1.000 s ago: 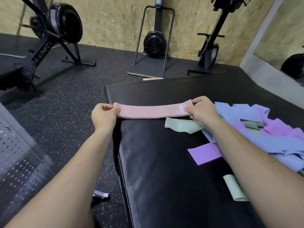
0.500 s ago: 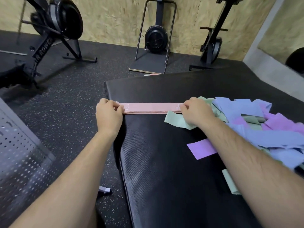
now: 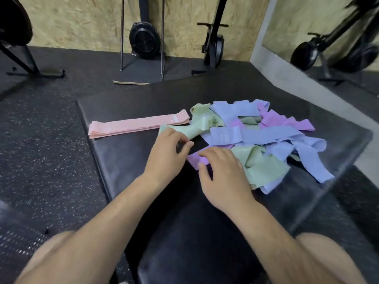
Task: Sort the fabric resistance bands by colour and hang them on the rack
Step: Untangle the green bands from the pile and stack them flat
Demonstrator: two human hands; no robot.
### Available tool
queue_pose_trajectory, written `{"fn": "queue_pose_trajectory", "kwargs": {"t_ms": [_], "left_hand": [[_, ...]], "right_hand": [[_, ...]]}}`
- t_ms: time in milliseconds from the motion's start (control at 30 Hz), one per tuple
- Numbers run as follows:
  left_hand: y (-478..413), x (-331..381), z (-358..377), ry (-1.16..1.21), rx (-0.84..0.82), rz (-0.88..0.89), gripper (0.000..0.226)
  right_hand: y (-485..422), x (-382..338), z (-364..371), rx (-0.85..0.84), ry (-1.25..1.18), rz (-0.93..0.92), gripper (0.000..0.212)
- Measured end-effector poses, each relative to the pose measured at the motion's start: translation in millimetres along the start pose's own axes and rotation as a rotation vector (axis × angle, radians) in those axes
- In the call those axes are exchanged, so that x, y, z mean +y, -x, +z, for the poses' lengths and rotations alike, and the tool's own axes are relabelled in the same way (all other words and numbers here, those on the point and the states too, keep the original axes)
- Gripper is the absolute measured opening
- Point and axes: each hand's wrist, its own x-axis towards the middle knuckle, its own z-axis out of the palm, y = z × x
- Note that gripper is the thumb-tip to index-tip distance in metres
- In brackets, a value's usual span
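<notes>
Behind, a chipboard wall (image 3: 82,23) and speckled floor (image 3: 41,140) surrounded a black pad (image 3: 123,152). Mixed bands (image 3: 256,134) lay heaped toward its far right edge; pink bands (image 3: 127,127) lay stacked near its far left corner. The right hand (image 3: 225,179) pinched a purple band (image 3: 193,159); the left hand (image 3: 164,156) curled beside it, grip unclear.

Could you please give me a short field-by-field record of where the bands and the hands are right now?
Surface: black padded mat
Sorted: pink bands, stacked flat, left of the pile
Unsorted: mixed pile of green, blue and purple bands
Right hand: pinches the end of a purple band
Left hand: fingers curled beside a green band; grip unclear
</notes>
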Motion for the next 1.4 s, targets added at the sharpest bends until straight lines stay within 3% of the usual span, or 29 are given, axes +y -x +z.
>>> {"fn": "queue_pose_trajectory", "kwargs": {"t_ms": [100, 333, 467, 600, 733, 900, 1067, 1167, 1300, 1400], "left_hand": [[21, 25, 24, 0.034, -0.123, 0.055, 0.01], [57, 61, 46, 0.066, -0.195, 0.144, 0.01], [67, 66, 57, -0.119, -0.25, 0.276, 0.034], [67, 66, 54, -0.148, -0.259, 0.21, 0.046], [68, 72, 50, -0.092, -0.269, 0.199, 0.038], [79, 67, 33, 0.06, -0.221, 0.062, 0.028], [88, 73, 19, 0.162, -0.111, -0.008, 0.017], [85, 81, 7, 0.213, -0.059, -0.021, 0.01], [87, 77, -11, 0.406, -0.063, -0.109, 0.046], [88, 77, -16, 0.562, -0.065, -0.213, 0.048]], "right_hand": [[10, 6, -3, 0.003, 0.033, 0.009, 0.016], [34, 39, -32, 0.068, 0.059, 0.012, 0.015], [51, 56, -46, 0.051, 0.092, 0.086, 0.023], [60, 71, -54, 0.011, 0.091, 0.152, 0.032], [63, 78, -59, -0.045, 0.022, 0.147, 0.037], [60, 74, -54, -0.045, -0.078, 0.114, 0.043], [51, 60, -43, 0.042, -0.087, 0.006, 0.019], [47, 52, -41, 0.147, -0.212, -0.038, 0.013], [47, 41, -47, 0.243, -0.393, -0.084, 0.013], [48, 34, -48, 0.203, -0.386, -0.163, 0.014]]}}
